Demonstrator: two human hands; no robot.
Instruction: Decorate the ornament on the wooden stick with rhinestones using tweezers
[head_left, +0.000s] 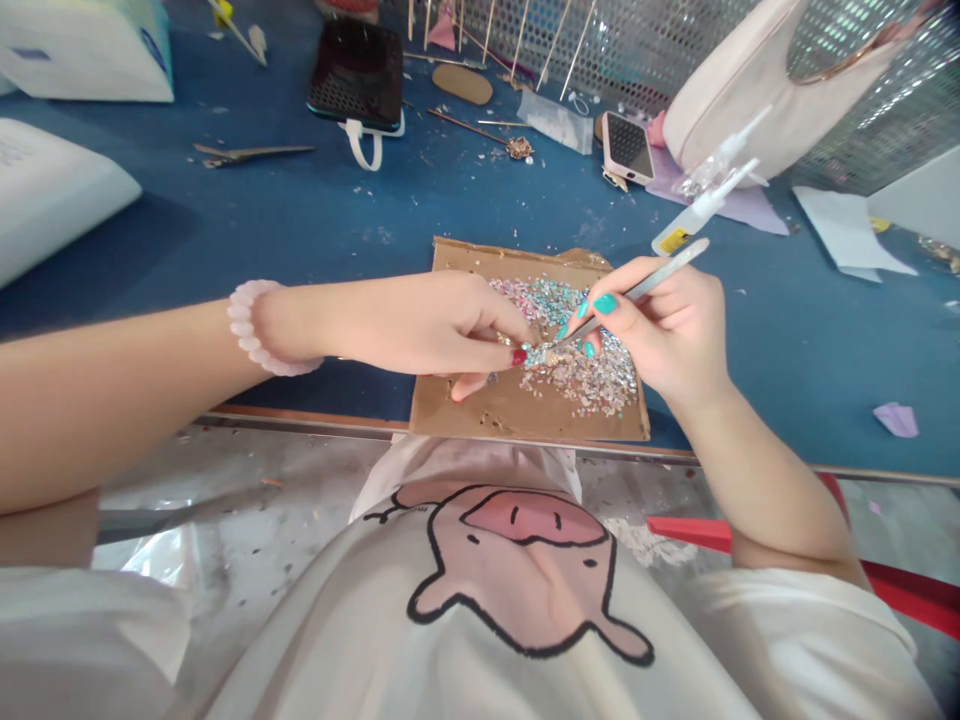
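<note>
A brown cardboard piece (517,415) lies at the near edge of the blue table and carries a heap of small iridescent chips (585,370). My left hand (442,325), with a pale bead bracelet (251,325) at the wrist, is closed in a pinch on a tiny glittery piece (534,353) above the heap. My right hand (660,325), nails painted teal, is closed round metal tweezers (637,292). The tweezers' tip meets the tiny piece at my left fingertips.
A glue bottle (701,210) lies just beyond my right hand. Two phones (358,72) (628,147), wooden sticks (517,40), a pale bag (757,85), white boxes (52,190) and paper scraps (851,235) lie further back. A red chair edge (900,590) shows lower right.
</note>
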